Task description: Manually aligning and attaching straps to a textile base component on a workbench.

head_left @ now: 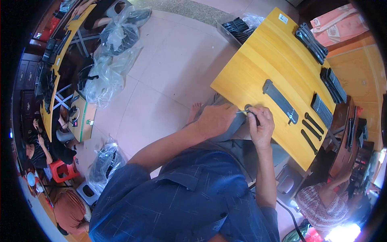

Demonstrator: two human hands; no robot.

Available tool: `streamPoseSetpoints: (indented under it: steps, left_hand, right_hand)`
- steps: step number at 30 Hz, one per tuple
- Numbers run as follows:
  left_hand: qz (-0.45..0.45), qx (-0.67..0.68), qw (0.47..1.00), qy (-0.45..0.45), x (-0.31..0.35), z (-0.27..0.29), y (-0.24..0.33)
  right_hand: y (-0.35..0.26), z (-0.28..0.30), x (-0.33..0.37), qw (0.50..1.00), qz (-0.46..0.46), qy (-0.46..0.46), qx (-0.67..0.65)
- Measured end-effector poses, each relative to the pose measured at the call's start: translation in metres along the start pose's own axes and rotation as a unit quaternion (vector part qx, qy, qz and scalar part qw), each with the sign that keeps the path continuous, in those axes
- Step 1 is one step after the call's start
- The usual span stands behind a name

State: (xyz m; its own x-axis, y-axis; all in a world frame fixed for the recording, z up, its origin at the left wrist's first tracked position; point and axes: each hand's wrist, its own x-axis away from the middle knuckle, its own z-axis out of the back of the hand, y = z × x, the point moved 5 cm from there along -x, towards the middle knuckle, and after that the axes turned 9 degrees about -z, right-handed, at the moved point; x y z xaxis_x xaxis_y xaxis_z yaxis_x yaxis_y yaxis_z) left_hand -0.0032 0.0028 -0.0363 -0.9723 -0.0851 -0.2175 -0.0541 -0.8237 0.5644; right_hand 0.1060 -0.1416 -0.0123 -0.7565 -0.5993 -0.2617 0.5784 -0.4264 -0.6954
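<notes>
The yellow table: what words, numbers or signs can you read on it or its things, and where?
White sticker on the yellow table: marks too small to read.
Long dark strip: tiny pale marks, too small to read.
No readable words or numbers there.

dark blue shirt (pixel 169 213) here, and look at that pattern, thin pale lines scattered and crossing all over the cloth! a flap (pixel 181 177) in the same blue runs across the chest; short left sleeve (pixel 121 181), short right sleeve (pixel 270 220), both leaving the forearms (pixel 169 146) uncovered; left hand (pixel 217 121) and right hand (pixel 262 128) bare too, and on the legs, grey trousers (pixel 241 155)
</notes>
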Motion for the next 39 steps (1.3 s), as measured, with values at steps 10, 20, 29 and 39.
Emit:
streamPoseSetpoints:
  steps: [10, 20, 29, 39]
  left_hand:
    - [-0.001, -0.014, 1.0, -0.014, -0.002, 0.001, 0.002]
    - [0.012, 0.001, 0.999, -0.038, -0.01, 0.007, 0.004]
    - [0.032, 0.05, 0.996, -0.065, -0.02, 0.011, 0.005]
    - [0.012, 0.008, 0.997, -0.076, -0.023, 0.016, 0.011]
  right_hand:
    - [0.001, 0.0, 0.001, 1.0, -0.004, -0.003, -0.004]
    - [0.001, 0.001, 0.0, 1.0, -0.005, -0.015, 0.003]
    - [0.003, 0.001, 0.0, 0.999, -0.023, -0.003, -0.024]
    - [0.003, 0.003, -0.012, 0.99, -0.094, -0.06, -0.086]
